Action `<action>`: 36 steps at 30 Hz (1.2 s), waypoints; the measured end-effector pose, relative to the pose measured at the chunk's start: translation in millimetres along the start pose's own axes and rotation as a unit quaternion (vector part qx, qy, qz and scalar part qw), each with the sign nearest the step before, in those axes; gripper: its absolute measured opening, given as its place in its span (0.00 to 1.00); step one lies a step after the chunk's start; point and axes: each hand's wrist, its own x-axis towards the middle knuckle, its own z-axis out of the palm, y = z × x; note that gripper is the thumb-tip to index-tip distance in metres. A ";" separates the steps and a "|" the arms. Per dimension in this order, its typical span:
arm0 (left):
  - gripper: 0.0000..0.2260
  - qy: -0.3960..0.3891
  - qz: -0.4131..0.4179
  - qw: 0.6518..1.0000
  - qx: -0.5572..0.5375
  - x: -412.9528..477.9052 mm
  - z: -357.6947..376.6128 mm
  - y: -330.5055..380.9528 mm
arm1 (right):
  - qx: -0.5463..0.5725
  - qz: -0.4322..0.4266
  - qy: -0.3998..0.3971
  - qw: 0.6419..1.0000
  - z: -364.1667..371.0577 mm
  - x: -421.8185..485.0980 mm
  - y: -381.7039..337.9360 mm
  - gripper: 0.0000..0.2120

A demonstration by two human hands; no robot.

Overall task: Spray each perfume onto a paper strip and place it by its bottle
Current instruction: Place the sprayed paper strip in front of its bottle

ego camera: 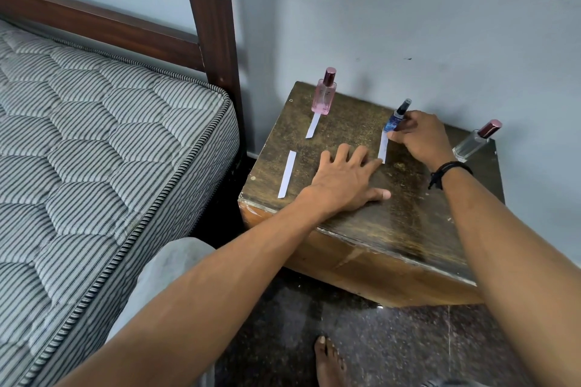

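Bare toes of one foot [328, 361] showed at the near edge, on a dark speckled floor [408, 339], and two bare forearms reached out over them to the counter [408, 214].

The left hand [345, 179] lay palm down on the worn wooden top, its fingers [342, 155] spread and straight, holding nothing. Its forefinger tip touched the near end of a white paper strip [383, 148]. The right hand [421, 141], with a black band [449, 171] at the wrist, had its fingers [408, 126] curled round the lower part of a small blue spray bottle [396, 121] with a dark nozzle, standing at the far end of that strip. Its thumb sat at the strip's far end.

On the far left of the counter stood a pink bottle [325, 94] with a dark pink cap, and a second strip [312, 126] lay just in front of it. A third strip [287, 174] lay alone on the near left, apart from every bottle. At the far right, by the wall [408, 25], stood a clear bottle [473, 143] with a dark red cap and no strip beside it. How full any bottle was, I could not tell.

Left of the counter rose a dark wooden bedpost [213, 25] and a striped quilted mattress [94, 135].
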 end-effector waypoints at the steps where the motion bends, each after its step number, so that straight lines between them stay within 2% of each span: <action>1: 0.32 -0.002 0.001 1.000 -0.003 0.7 -0.5 -0.9 | 0.014 0.011 0.002 1.000 1.1 -3.5 -0.4 0.18; 4: 0.30 -0.012 0.003 1.000 -0.022 2.7 -2.8 -4.4 | 0.053 0.053 0.039 0.996 5.4 -19.4 -0.4 0.23; 11: 0.23 -0.005 0.016 0.997 -0.075 -0.2 -10.0 -15.4 | 0.097 0.112 0.124 0.981 10.1 -82.7 2.6 0.18; 18: 0.19 0.062 -0.030 0.989 -0.129 -16.4 -22.7 -31.9 | 0.066 0.102 0.107 0.987 -0.1 -122.1 -6.3 0.18; 22: 0.11 0.153 -0.115 0.963 -0.190 -28.6 -35.7 -55.8 | 0.036 0.051 0.085 0.994 4.0 -132.4 -20.5 0.20; 24: 0.10 0.166 -0.155 0.953 -0.200 -34.1 -42.5 -72.8 | 0.022 0.029 0.061 0.997 10.7 -136.7 -29.0 0.21; 27: 0.14 0.132 -0.200 0.944 -0.227 -37.5 -47.1 -95.2 | 0.008 0.003 0.020 1.000 23.3 -140.4 -39.0 0.20; 30: 0.18 0.079 -0.210 0.942 -0.249 -41.2 -45.7 -106.7 | -0.017 -0.018 -0.016 1.000 35.9 -146.6 -46.9 0.18; 36: 0.23 0.030 -0.188 0.948 -0.253 -46.4 -41.5 -115.8 | -0.060 -0.103 -0.067 0.991 63.8 -148.7 -66.2 0.05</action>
